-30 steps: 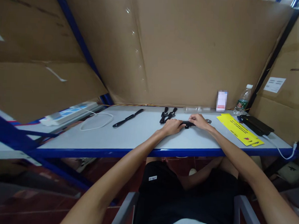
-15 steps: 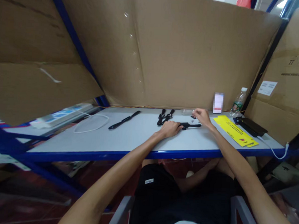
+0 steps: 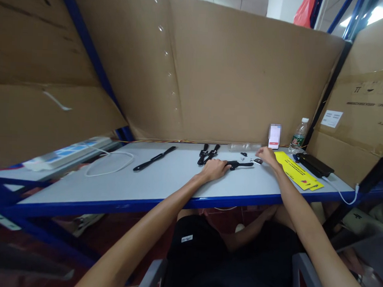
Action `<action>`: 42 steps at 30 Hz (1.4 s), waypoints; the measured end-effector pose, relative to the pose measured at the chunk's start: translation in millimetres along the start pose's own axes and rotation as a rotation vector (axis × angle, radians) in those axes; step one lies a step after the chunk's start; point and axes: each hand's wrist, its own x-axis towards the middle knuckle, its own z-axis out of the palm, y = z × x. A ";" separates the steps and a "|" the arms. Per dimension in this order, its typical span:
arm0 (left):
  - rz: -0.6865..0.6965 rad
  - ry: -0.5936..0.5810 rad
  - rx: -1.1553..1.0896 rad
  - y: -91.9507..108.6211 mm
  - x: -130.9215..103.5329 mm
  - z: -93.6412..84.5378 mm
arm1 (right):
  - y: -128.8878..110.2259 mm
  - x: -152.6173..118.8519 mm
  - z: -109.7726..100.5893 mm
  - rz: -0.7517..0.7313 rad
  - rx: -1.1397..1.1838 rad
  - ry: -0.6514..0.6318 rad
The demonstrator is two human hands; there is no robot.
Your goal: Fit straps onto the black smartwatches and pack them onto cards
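Observation:
My left hand [image 3: 215, 169] is closed over one end of a black spokeshave [image 3: 240, 164] that lies on the table; its other handle points right. My right hand [image 3: 266, 156] hovers low over the small parts, fingertips pinched together; what they hold, if anything, cannot be made out. Just below those fingertips is a small flat dark blade [image 3: 257, 161]. To their left are a small black cap piece [image 3: 244, 154] and tiny silver screws [image 3: 242, 159]. Two more black spokeshaves [image 3: 213, 151] lie beyond my left hand, and another spokeshave [image 3: 154, 158] rests farther left.
Clear plastic packaging [image 3: 242, 147] lies by the cardboard back wall [image 3: 220, 76]. A phone [image 3: 274, 136] and a water bottle [image 3: 298, 135] stand at the back right. Yellow cards [image 3: 295, 171] and a black case [image 3: 314, 164] with a white cable lie right. A power strip [image 3: 69, 153] sits left.
My right hand has moved right, away from the cap piece and screws, and the blade now shows beneath it. My left hand stays on the spokeshave. The head view has shifted slightly.

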 end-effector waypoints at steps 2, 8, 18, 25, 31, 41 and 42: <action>0.000 0.005 0.007 0.3 -0.5 -0.2 | -8.6 -4.3 7.2 -0.036 -0.071 -0.056; -0.014 -0.009 0.017 1.9 -1.6 -0.8 | -23.6 -10.2 20.2 -0.071 -0.101 -0.102; -0.042 -0.015 -0.014 4.7 -3.5 -4.5 | -23.8 -12.6 23.7 -0.114 -0.146 -0.087; -0.093 0.015 -0.082 4.0 -1.8 -5.6 | -15.6 -1.5 16.5 -0.091 0.015 0.087; -0.244 0.071 -0.235 -3.3 7.9 -2.2 | -20.0 0.6 6.4 0.033 0.464 0.214; -0.280 0.068 -0.315 -4.8 9.9 -1.9 | -55.8 -16.3 4.0 -0.144 0.886 0.094; -0.286 0.069 -0.322 -4.6 9.8 -2.4 | -62.6 -19.9 7.7 -0.168 0.912 0.053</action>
